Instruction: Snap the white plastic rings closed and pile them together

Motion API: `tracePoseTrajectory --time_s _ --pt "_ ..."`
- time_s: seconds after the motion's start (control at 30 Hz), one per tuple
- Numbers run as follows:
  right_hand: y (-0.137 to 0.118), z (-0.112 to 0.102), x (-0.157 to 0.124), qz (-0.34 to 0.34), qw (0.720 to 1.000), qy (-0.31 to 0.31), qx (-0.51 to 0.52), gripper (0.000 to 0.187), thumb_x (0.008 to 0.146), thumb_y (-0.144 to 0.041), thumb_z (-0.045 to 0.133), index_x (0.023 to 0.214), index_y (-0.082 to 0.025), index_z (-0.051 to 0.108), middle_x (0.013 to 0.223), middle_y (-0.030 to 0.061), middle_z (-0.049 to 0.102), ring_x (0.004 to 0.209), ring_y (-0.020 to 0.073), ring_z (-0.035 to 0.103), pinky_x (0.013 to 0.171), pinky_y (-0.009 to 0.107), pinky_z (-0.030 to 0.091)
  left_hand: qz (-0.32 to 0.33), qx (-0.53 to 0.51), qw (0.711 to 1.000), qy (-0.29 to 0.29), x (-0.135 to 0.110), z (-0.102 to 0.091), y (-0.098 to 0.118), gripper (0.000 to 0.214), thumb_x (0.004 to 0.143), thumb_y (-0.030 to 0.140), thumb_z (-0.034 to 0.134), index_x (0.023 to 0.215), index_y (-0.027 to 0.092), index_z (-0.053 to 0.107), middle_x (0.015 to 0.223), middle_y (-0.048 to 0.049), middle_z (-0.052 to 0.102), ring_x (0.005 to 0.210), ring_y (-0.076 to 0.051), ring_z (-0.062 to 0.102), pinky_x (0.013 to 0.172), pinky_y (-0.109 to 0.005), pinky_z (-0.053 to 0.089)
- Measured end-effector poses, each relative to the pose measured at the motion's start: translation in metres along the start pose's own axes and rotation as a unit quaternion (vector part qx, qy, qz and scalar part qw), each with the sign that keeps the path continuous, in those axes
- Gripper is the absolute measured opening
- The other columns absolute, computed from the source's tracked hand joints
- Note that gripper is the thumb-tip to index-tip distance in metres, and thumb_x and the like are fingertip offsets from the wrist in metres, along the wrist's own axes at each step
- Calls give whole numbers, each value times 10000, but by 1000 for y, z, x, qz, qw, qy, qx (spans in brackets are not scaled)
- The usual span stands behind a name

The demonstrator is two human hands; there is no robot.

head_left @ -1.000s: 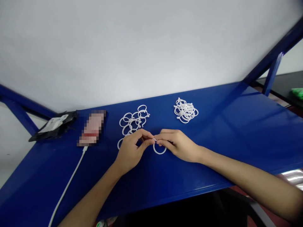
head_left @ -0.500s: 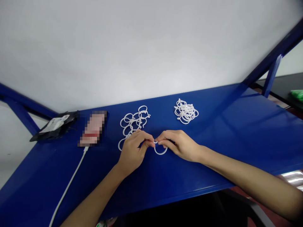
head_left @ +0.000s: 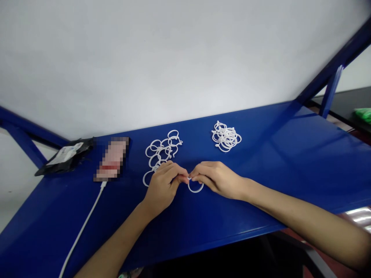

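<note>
Found white ring pinched between left hand and right hand

Noted both hands over the blue desk, thumbs and fingers narrowed onto the ring's top from either side, tips almost meeting. Observed rest of ring on the near side of the fingertips, mostly under the right hand; cannot tell whether touching the desk. Recorded beyond the left hand, partly hidden by it: loose spread of white rings. Logged further left: pixelated phone-like object, then black package with pale label. Sighted farther back, past the right hand and apart from it: tighter heap of white rings. Recorded at rear: white wall.
</note>
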State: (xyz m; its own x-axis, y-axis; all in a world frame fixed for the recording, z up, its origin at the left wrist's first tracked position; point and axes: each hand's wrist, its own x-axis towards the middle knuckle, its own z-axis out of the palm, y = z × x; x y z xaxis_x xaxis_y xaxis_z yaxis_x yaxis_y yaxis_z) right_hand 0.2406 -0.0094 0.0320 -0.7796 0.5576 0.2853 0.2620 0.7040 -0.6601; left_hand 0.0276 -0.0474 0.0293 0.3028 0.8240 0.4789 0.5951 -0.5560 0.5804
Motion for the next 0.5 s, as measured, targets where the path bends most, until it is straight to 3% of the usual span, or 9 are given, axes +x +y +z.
tracePoseTrajectory --time_s 0.23,0.33,0.43,0.5 --pt "4 3 2 29 998 10 -59 257 1041 -293 423 1053 -163 645 947 72 690 861 177 638 766 309 508 -2 40 999 -10 0 3 -6 136 951 242 571 860 230 671 787 6 711 749 -162 621 751 -319 473" --pt "7 -1 3 35 993 33 -106 262 1031 -312 443 1055 -174 664 969 77 664 886 186 620 780 318 507 -4 70 997 -11 0 4 -7 127 962 261 557 990 236 678 894 -13 733 832 -182 644 815 -347 486" --pt "15 -18 5 67 978 108 -164 270 1015 -304 458 1048 -172 692 982 92 660 896 203 618 793 341 504 -12 102 995 -3 0 4 -7 191 972 258 538 1127 230 645 948 -29 733 880 -194 653 850 -367 489" --pt "26 -37 6 112 953 189 -207 266 990 -292 482 1037 -168 713 957 98 674 867 214 624 788 363 501 -12 115 993 -2 0 4 -8 171 973 254 533 1096 221 647 932 -28 730 877 -194 651 854 -371 486"
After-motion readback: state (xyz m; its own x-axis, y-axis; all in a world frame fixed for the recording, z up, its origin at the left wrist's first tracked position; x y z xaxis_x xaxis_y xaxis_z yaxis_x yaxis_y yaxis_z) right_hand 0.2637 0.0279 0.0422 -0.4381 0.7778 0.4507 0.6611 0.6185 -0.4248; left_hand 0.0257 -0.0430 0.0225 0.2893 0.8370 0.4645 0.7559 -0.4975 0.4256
